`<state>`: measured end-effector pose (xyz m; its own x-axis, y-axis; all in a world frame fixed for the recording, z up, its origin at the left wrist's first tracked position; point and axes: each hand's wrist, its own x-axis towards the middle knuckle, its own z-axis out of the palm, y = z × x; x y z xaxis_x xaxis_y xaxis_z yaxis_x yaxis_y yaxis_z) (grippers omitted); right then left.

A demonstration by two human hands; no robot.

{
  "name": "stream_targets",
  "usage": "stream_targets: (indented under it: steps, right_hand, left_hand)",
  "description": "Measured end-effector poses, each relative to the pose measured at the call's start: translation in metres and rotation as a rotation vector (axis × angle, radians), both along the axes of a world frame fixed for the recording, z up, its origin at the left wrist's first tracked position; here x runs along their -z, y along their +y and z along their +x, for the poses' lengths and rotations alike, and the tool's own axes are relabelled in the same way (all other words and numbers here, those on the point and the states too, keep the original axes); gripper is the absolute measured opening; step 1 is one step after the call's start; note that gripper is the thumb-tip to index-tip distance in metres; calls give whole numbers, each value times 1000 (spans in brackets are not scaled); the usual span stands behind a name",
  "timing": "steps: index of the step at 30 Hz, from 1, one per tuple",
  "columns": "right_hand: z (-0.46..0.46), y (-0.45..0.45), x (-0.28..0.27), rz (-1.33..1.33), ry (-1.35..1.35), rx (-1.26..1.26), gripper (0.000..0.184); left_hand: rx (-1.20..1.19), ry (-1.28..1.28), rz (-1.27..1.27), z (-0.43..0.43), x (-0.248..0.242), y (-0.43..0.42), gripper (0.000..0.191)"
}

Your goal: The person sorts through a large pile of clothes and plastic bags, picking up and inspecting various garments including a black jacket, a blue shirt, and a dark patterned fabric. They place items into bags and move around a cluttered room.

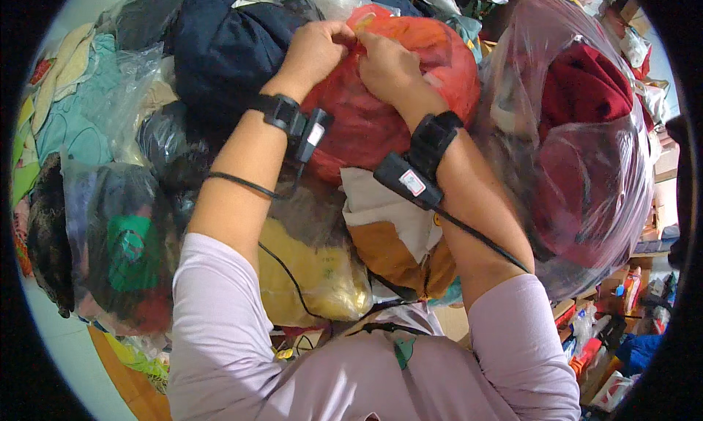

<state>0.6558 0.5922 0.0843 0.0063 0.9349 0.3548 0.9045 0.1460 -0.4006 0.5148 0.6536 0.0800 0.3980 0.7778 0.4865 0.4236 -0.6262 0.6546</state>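
Note:
A full red plastic bag (379,127) lies before me on a heap of bagged cloth. Near its top edge, my left hand (318,53) and my right hand (390,66) meet, fingertips pinching the bag's gathered plastic. Exactly how the plastic is folded or knotted between the fingers is too small to tell. Orange and yellow patches show on the bag's upper right. Dark navy fabric (225,58) bulges beside my left hand. Below the red bag sits a folded grey and brown cloth item (379,223). Black straps with small devices circle both wrists, and cables run along the forearms.
A large clear plastic bag of dark red fabric (587,184) stands at the right. Clear bags hold yellow cloth (307,272) and dark cloth with a green patch (132,250). Teal cloth (77,113) hangs at the far left. Cluttered goods (631,311) fill the lower right.

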Motion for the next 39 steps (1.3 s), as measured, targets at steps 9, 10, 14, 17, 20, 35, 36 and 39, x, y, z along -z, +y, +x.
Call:
stream_targets:
  steps: [9, 10, 14, 17, 20, 35, 36, 39]
  right_hand:
    - [15, 22, 9, 125, 135, -83, 18]
    - [17, 23, 9, 114, 133, -91, 19]
    - [18, 24, 6, 36, 197, -62, 21]
    - [18, 25, 2, -15, 261, -72, 22]
    - [21, 25, -2, -31, 175, -87, 23]
    - [37, 32, 1, -126, 671, -269, 10]
    - [37, 31, 3, -110, 771, -240, 11]
    - [34, 30, 9, -59, 933, -182, 11]
  left_hand:
    - [-332, -11, 233, 15, 14, -16, 21]
    - [-297, 9, 197, 17, 14, -17, 21]
    - [-225, -10, 152, 22, 16, -18, 17]
    - [-200, -48, 164, 25, 17, -16, 17]
    - [-174, -101, 133, 25, 20, -15, 19]
    - [-80, -253, 14, 27, 17, -13, 16]
    - [-78, -245, -21, 28, 17, -14, 15]
    - [-146, -195, 98, 29, 15, -13, 16]
